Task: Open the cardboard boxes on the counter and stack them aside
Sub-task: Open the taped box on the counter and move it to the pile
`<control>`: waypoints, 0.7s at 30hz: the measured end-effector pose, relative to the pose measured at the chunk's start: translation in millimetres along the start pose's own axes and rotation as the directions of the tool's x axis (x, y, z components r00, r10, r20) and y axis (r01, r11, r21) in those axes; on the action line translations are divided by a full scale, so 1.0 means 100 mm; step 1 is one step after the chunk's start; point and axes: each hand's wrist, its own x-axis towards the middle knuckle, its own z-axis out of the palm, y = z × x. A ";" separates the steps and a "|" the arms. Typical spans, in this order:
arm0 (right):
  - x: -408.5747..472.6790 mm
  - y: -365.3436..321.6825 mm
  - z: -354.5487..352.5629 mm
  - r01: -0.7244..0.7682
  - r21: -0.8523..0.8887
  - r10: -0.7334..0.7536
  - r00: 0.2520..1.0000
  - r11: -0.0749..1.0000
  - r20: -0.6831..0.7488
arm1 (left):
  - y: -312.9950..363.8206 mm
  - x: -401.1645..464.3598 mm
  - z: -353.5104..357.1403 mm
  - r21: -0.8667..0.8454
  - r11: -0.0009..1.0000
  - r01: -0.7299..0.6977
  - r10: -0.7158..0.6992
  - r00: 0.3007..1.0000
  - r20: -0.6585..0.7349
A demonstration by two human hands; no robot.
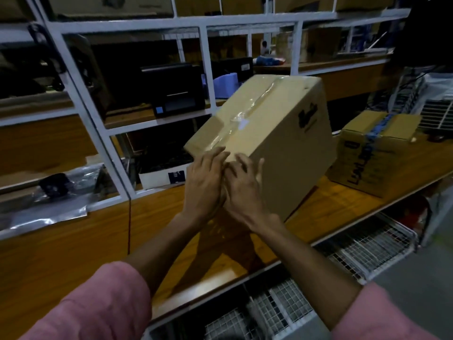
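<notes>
The left hand [206,173] lies on the near end of the tilted cardboard box [282,133], fingers [217,153] fairly straight and pressed flat beside the clear tape seam [247,114], holding nothing. Touching it on the right, the right hand [245,180] rests on the same near corner, its fingers spread and its thumb over the edge toward the side panel. Whether any fingertip has the tape end pinched cannot be told, as the two hands hide that spot.

The box leans away from the grip, one lower edge on the wooden bench [85,241], and its taped top faces the person. The seam runs up and away from the grip toward the far edge.

The step in hand looks to be starting the tape. To do it well, the left palm should press the flap down as an anchor while the right fingers lift the tape end and peel along the seam, away from the grip, low and steady so the film does not tear short. The tilt must be held, or the box may slip on its edge.

Well to the right of the grip, a second box with blue tape [377,148] stands on the bench, unopened.
</notes>
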 end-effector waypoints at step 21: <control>-0.27 -0.48 0.28 -0.395 0.364 0.395 0.915 0.843 0.077 | -0.87 -0.35 -1.04 0.611 0.770 0.182 -0.342 0.927 0.154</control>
